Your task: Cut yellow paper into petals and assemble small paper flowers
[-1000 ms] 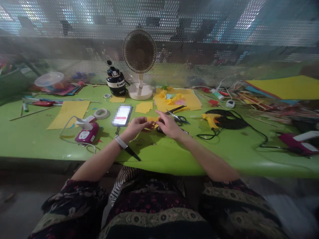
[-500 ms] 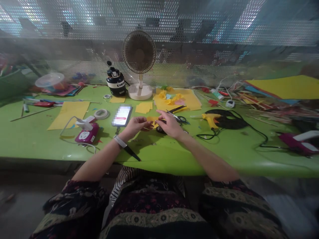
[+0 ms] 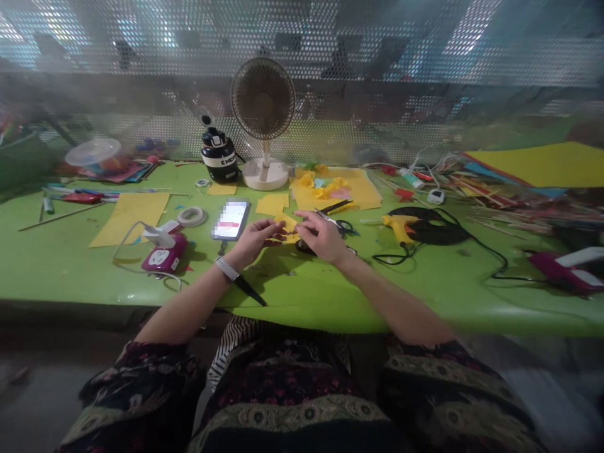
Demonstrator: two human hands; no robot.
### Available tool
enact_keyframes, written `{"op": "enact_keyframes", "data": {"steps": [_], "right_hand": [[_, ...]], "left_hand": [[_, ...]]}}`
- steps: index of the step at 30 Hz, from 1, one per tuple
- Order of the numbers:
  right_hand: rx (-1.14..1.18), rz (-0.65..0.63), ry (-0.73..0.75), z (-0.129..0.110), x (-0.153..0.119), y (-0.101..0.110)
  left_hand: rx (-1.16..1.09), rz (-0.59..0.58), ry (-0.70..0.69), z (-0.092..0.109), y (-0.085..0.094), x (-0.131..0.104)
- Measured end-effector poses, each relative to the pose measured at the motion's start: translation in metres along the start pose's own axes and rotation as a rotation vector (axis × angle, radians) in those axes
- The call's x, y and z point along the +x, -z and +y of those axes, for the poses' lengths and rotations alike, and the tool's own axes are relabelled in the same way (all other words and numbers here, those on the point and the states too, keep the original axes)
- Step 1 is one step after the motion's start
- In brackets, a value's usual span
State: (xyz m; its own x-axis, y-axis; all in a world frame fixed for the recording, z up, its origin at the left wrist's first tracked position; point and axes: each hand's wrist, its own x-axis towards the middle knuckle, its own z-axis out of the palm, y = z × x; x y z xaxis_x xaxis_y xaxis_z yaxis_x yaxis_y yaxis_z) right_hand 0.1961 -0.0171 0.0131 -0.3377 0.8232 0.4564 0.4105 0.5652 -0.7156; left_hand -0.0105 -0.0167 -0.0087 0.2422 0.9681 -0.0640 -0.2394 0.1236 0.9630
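So it's just one cam, worn on the person's head, looking forward and tipped down over the green table. Pretty close-in view: patterned top right underneath at the bottom edge, left hand and right hand mid-frame, then past the fan to the perforated screen behind.

A perforated screen stands behind the green table.
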Motion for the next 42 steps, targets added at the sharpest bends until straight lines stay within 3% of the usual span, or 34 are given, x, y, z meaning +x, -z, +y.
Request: {"op": "enact_keyframes", "data": {"steps": [6,10,24,31,38,42], "right_hand": [[-0.148,-0.015,0.332,0.011,0.005,0.010],[-0.166,-0.058,0.389,0.016,0.004,0.009],[-0.173,-0.141,0.494,0.025,0.008,0.010],[-0.202,-0.139,0.439,0.020,0.007,0.006],[-0.110,-0.007,0.343,0.012,0.001,0.000],[-0.069,-0.030,0.274,0.010,0.000,-0.001]], "left_hand": [[-0.076,-0.099,0.089,0.002,0.006,0.003],[-0.089,-0.158,0.136,0.001,0.006,0.003],[-0.028,-0.189,0.117,-0.005,0.008,0.003],[0.055,-0.167,0.040,-0.007,0.004,0.003],[0.068,-0.105,-0.004,-0.007,-0.001,0.001],[0.042,-0.110,-0.021,-0.007,-0.002,0.001]]}}
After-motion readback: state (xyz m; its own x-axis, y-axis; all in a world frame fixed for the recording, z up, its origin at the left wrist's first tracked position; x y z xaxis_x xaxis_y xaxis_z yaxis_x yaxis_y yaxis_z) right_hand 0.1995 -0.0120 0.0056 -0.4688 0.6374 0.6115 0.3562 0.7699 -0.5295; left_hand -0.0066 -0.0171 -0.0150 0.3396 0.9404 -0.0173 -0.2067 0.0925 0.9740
